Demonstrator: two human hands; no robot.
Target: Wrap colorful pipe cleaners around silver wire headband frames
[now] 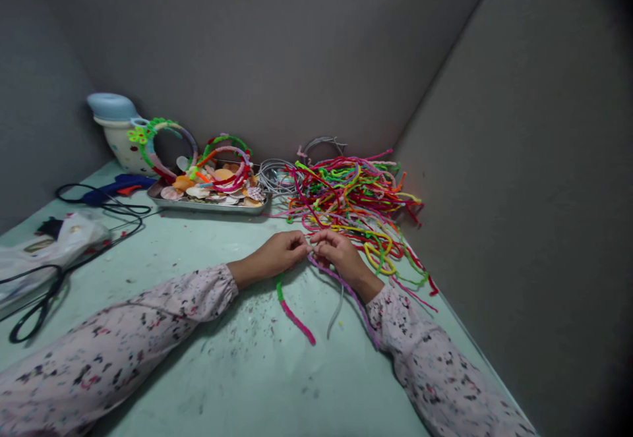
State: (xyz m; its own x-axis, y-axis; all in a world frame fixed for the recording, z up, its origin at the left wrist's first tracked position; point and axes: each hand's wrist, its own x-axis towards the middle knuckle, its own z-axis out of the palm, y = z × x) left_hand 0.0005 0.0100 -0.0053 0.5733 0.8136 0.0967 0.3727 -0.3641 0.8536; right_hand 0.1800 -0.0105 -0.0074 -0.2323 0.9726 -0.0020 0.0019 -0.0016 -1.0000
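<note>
My left hand (279,254) and my right hand (340,256) meet fingertip to fingertip on the pale green table (237,371), both pinched shut. Between them runs a thin grey headband (335,305) with a purple pipe cleaner (357,302) trailing along my right wrist. A green-and-pink pipe cleaner (294,315) hangs down from under my left hand. Right behind my hands lies a big tangled heap of coloured pipe cleaners (353,193).
A metal tray (208,205) holds shells and wrapped headbands, bare wire headbands (277,176) beside it. A white jar with blue lid (119,130), a blue glue gun (116,188), black scissors (34,312) and a plastic bag (49,246) sit left. Grey walls enclose the corner.
</note>
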